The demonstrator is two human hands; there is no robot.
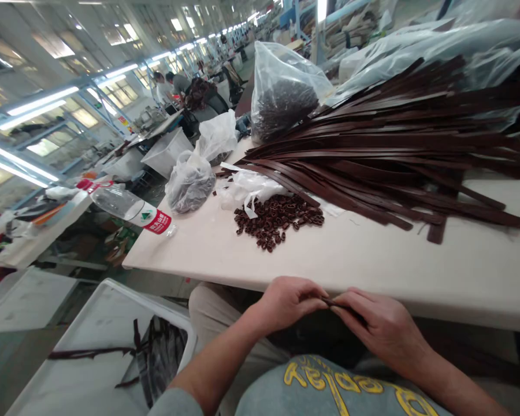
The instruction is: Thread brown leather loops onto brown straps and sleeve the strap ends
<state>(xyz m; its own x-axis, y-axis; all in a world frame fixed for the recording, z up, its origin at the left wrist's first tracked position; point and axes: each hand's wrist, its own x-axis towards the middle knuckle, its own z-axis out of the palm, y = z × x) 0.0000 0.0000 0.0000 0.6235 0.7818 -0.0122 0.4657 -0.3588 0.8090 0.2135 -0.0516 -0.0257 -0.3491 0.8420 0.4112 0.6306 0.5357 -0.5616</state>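
From the head camera, the left hand (288, 303) and the right hand (383, 328) meet above the lap, just below the table edge. Both are grasping a short dark brown leather strip (344, 306), pinched between the fingers (most of it is hidden by them). Beyond the hands, on the pale work table (372, 271), lies a heap of small curled brown leather loops (277, 221), just beside a crumpled white plastic bag (245, 188). A fanned mass of long brown leather straps (364, 156) spreads across the table's right side, with a clear plastic bag of dark pieces (281, 98) standing behind it. A plastic bottle (130, 208) with a red label lies at the table's left end. At lower left, a white bin (147, 306) holds more dark strips (158, 352).
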